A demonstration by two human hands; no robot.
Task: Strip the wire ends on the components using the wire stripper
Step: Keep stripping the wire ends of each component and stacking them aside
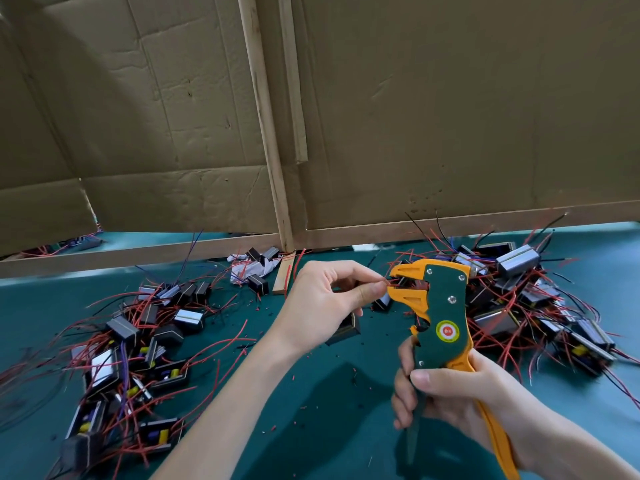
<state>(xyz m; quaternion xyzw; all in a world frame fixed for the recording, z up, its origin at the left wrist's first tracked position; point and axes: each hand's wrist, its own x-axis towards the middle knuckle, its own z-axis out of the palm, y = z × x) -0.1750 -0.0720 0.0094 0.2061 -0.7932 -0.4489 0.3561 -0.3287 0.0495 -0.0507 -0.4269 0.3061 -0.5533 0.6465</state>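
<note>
Two hands over the green surface (311,393): left hand (322,303) pinches a red wire (389,283) in the jaws of the wire stripper (445,306); right hand (450,396) grips its handles. Component piles (138,341) crowd outside each; bare surface between forearms.

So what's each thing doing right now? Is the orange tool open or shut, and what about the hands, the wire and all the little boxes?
Wire stripper: upright, jaws open around a wire end.
Red wire: pinched, tip between the jaws.
Left hand: pinches the wire.
Right hand: grips the stripper's handles.
Component piles: lying loose, wires tangled.
Table: sprinkled with tiny insulation bits.
</note>
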